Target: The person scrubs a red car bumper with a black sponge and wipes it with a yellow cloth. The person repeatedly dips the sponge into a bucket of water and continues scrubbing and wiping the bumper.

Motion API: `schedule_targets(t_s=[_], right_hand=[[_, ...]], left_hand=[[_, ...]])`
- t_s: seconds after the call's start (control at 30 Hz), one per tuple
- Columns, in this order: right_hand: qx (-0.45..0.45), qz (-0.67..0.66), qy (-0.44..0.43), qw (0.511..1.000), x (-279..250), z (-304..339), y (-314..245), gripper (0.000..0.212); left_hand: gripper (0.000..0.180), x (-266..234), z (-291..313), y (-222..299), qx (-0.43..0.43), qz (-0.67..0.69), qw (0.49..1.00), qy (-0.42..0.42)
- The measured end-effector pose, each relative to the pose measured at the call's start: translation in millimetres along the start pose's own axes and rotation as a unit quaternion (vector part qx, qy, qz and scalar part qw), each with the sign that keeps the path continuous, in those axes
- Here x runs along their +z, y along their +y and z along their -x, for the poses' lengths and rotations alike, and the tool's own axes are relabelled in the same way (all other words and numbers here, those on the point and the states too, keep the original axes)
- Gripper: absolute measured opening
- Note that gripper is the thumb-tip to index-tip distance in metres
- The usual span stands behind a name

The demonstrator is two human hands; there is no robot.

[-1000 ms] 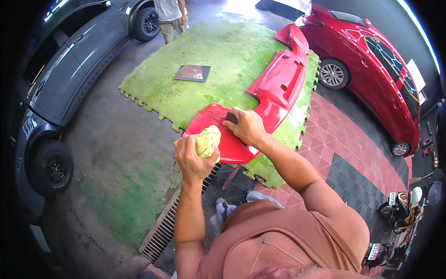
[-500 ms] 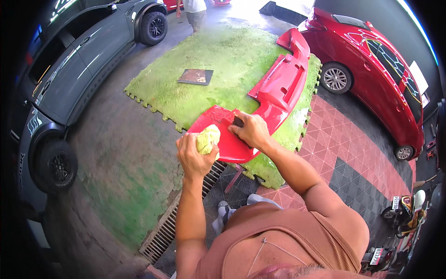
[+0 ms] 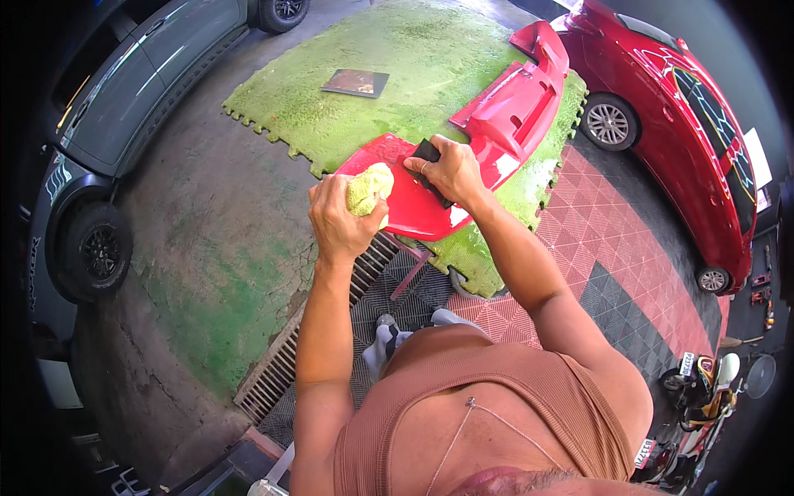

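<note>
A glossy red car bumper (image 3: 519, 116) lies across a green foam mat (image 3: 314, 132), its near end curving toward me. My left hand (image 3: 337, 217) is closed around a crumpled yellow-green cloth (image 3: 370, 190) at the left edge of that near end. My right hand (image 3: 453, 172) grips a black sanding block (image 3: 428, 153) against the red surface. The block is tilted and partly covered by the fingers. Wet-looking shine shows on the red panel around it.
Behind the bumper, a dark square sheet (image 3: 356, 83) rests on the mat. A grey pickup (image 3: 141, 91) stands left, a red car (image 3: 662, 107) right. Motorcycles (image 3: 703, 388) stand at lower right. A floor drain grate (image 3: 285, 360) runs below my left arm.
The view has tilted, so the bumper and mat sit higher. My right hand has turned the block, showing more of it on the panel. My left hand still holds the cloth.
</note>
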State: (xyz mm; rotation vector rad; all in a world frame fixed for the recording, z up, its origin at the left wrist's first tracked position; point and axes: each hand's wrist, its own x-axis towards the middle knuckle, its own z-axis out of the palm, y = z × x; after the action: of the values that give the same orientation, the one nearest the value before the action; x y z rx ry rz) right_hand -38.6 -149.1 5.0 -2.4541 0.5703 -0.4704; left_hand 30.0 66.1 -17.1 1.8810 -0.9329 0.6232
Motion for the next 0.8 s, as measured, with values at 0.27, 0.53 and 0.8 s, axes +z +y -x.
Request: schedule_targets(t_s=[0.27,0.53,0.8], right_hand=[[0.001,-0.058,-0.048,0.997,6.3,-18.6,0.0,0.041],[-0.010,-0.024,-0.064,0.998,3.4,-22.2,1.8,0.042],[0.012,-0.041,-0.033,0.999,-9.0,24.7,35.4,0.043]], left_hand=[[0.038,2.4,0.1,-2.6,0.009,-0.001,1.000,0.010],[0.040,3.1,-4.3,-3.7,0.018,-0.008,1.000,0.019],[0.039,3.3,1.8,-3.5,-0.001,0.001,1.000,0.023]])
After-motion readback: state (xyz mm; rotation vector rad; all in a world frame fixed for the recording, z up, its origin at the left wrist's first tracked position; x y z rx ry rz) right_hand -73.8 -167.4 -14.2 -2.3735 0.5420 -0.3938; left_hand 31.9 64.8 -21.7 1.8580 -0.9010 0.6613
